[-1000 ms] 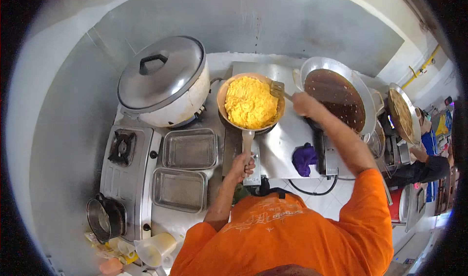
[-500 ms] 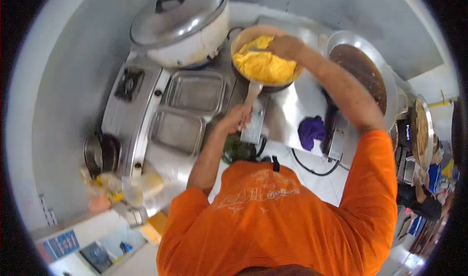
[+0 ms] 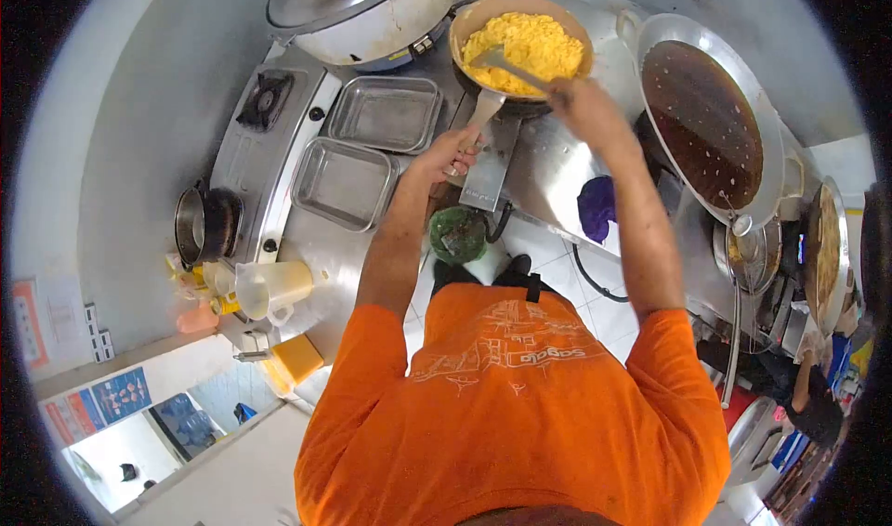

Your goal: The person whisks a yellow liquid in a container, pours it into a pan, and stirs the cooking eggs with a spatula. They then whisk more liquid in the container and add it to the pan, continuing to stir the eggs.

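Note:
My left hand is closed round the pale handle of a frying pan. In the pan lies a heap of broken-up yellow scrambled eggs. My right hand grips a grey spatula, its blade resting at the left part of the eggs. The pan sits on a flat burner unit on the steel counter. A purple cloth lies on the counter, below and to the right of the pan.
Two empty steel trays stand left of the pan. A large lidded pot is behind them. At the right is a wide wok of brown liquid, with a long-handled strainer nearby. A plastic jug stands at lower left; a person is far right.
The eggs went from a smooth folded mass to broken curds. My right hand has drawn back toward me, bringing the spatula into clear view. The head view has shifted.

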`<state>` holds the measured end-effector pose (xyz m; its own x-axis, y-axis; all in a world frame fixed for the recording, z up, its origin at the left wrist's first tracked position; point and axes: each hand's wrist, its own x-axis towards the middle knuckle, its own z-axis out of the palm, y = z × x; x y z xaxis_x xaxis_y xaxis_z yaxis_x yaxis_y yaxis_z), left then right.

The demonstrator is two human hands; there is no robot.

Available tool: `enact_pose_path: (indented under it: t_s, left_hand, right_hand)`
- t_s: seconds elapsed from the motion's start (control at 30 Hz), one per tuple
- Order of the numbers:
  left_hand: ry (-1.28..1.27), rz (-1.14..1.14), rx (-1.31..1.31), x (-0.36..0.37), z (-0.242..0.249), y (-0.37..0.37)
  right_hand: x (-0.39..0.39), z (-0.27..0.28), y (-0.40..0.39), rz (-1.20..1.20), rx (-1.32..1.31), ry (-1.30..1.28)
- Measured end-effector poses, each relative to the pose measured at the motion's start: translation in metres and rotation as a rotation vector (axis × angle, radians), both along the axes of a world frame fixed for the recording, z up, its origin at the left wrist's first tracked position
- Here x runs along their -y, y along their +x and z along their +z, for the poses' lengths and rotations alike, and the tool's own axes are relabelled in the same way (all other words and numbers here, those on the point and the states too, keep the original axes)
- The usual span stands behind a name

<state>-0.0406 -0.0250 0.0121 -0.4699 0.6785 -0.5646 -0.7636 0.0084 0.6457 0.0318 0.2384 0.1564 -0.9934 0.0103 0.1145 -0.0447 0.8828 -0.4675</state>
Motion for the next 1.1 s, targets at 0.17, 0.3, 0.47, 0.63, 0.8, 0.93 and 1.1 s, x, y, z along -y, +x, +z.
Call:
enact_pose_path:
  t_s: [0.17,0.3,0.47,0.63,0.8,0.93,1.1]
  left_hand:
    - [-0.037,0.023,-0.016,-0.001,0.010,0.007]
    - [-0.002,-0.009,-0.004,-0.001,0.004,0.004]
    - [-0.043,-0.012,-0.045,-0.002,0.004,0.005]
    - [-0.056,-0.028,-0.022,-0.002,0.005,0.004]
    - [-0.034,-0.062,0.018,-0.002,-0.004,-0.003]
    - [0.013,-0.084,0.068,0.001,-0.013,-0.007]
    - [0.035,-0.145,-0.049,0.002,-0.035,-0.011]
  right_hand:
    - [0.016,-0.018,0.021,-0.043,-0.154,-0.125]
    - [0.026,-0.021,0.023,-0.096,-0.118,-0.226]
    - [0.035,-0.036,0.030,-0.140,-0.182,-0.241]
    - [0.051,-0.037,0.031,-0.232,-0.241,-0.314]
    - [0.075,-0.038,0.015,-0.389,-0.344,-0.462]
    - [0.089,-0.047,-0.001,-0.520,-0.424,-0.603]
    - [0.100,-0.049,-0.005,-0.636,-0.421,-0.800]
